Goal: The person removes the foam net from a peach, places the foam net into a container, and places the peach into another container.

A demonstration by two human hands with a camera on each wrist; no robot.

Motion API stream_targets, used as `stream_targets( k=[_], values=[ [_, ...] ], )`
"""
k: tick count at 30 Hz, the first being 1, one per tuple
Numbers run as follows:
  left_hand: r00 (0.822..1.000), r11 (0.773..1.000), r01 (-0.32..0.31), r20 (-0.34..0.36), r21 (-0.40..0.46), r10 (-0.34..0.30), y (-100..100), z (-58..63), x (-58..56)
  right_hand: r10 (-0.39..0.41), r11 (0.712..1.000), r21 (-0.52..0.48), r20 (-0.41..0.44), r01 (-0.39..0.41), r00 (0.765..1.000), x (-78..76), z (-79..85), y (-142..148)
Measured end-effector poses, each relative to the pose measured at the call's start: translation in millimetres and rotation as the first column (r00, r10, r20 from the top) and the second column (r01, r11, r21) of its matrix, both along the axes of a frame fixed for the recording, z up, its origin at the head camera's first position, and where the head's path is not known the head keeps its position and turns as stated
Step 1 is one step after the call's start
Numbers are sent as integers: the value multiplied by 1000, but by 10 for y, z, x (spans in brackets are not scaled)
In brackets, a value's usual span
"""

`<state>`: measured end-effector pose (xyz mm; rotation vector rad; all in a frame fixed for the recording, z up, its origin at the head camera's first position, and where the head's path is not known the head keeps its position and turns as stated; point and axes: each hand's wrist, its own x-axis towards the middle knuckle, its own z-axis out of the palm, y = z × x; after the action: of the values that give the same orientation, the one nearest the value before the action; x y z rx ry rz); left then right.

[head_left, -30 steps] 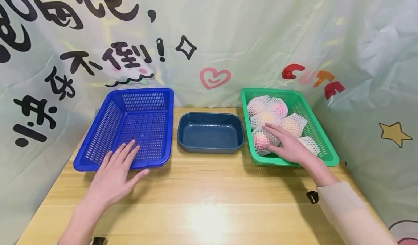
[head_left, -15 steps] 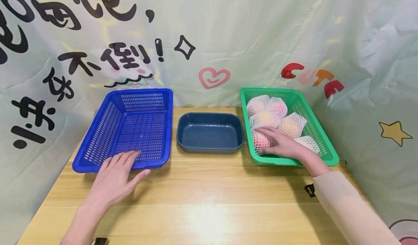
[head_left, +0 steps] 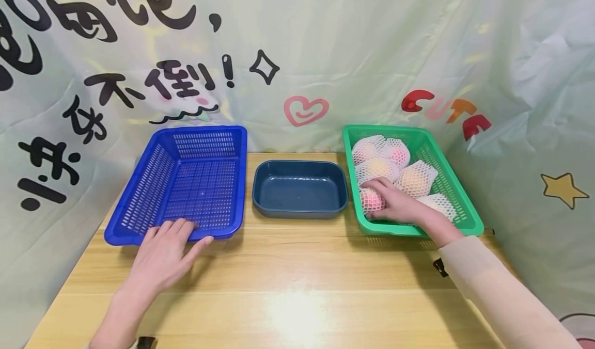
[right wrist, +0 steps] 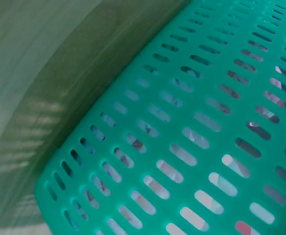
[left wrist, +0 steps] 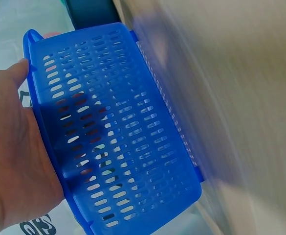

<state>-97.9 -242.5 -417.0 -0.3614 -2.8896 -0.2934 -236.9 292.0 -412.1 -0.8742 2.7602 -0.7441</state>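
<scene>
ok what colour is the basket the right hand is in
Green; the basket shows best in the head view.

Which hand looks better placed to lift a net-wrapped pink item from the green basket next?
Probably the right hand: it reaches into the green basket and curls around a net-wrapped pink item. The left hand rests on the near rim of the blue basket, away from these items.

Head view bright, glare on table (head_left: 297, 310); wrist views dimmer, soft.
</scene>
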Motion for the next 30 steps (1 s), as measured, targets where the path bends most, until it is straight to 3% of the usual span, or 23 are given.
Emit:
stream_targets(
  k=[9,20,25,30],
  values=[
    [1000,1000,-3,-17,-20,2,-7,-5,-16,-1,999,-52,-31,0,1000,11,21,30],
    [1000,1000,-3,-16,-15,3,-6,-15,-11,-74,987,-148,-63,65,995,74,117,44],
    [1000,1000,-4,-18,-14,4,-6,-9,-8,-150,962,-242,-94,124,984,142,161,-5],
    [1000,1000,-1,-27,-19,0,-9,-25,-2,-238,922,-351,-178,164,955,264,228,-104]
  ],
)
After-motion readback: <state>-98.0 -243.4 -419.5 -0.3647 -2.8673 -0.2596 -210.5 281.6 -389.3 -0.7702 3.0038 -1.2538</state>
